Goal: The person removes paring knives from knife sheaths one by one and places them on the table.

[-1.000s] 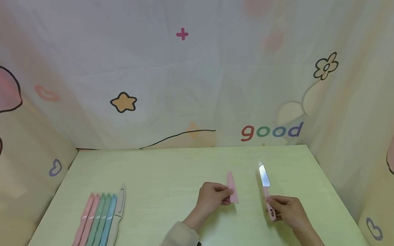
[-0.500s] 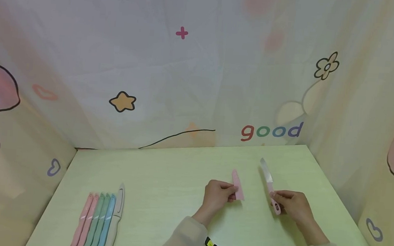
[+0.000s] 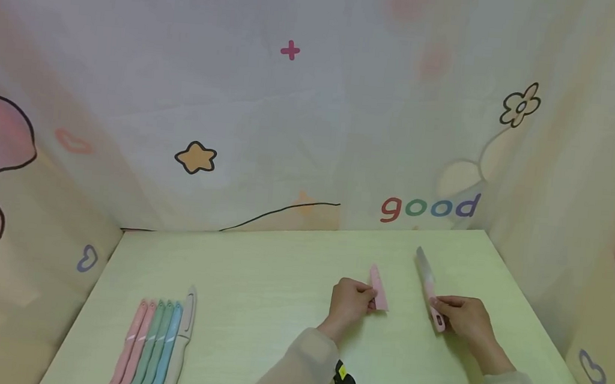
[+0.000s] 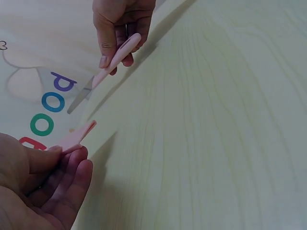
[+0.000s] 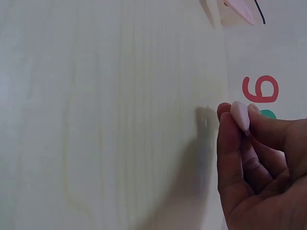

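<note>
Head view: the left hand pinches a pink sheath, the right hand a pink knife, both above a pale wood-grained table; behind it, a cartoon-printed cloth reads "good" in coloured letters.

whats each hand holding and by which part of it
Left hand: pink sheath, by one long edge. Right hand: knife, by its pink handle.

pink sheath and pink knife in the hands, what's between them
Nothing lies between the pink sheath and pink knife; in the head view, only bare tabletop shows in the gap.
</note>
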{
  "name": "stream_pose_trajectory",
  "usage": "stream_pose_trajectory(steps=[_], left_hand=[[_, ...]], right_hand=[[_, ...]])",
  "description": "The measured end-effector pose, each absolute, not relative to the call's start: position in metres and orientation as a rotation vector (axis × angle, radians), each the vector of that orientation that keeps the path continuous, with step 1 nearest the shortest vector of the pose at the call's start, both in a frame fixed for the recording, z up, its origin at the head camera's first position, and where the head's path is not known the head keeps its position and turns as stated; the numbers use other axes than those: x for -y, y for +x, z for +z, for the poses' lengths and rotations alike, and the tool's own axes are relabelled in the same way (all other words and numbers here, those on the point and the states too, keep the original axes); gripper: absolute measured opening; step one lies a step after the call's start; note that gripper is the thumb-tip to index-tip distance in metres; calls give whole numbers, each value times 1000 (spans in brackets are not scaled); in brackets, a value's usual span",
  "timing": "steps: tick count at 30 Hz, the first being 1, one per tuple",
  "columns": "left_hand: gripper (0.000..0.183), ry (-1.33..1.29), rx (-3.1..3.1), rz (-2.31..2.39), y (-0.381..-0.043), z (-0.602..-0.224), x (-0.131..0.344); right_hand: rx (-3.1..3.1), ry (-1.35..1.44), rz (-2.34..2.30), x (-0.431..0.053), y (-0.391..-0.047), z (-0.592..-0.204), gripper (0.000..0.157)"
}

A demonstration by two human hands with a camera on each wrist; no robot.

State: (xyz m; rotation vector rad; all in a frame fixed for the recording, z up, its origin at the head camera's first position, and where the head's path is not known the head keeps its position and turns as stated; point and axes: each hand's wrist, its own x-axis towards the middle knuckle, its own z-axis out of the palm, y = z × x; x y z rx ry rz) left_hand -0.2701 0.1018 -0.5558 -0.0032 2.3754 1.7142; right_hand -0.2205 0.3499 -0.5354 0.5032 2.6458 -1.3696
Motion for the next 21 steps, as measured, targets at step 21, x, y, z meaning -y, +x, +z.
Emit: stream_pose_trajectory(steps=[21], left_hand=[[13, -132, -2551, 1567, -304, -555, -126]], right_hand=[[-2805, 438, -1172, -345, -253, -542, 45]])
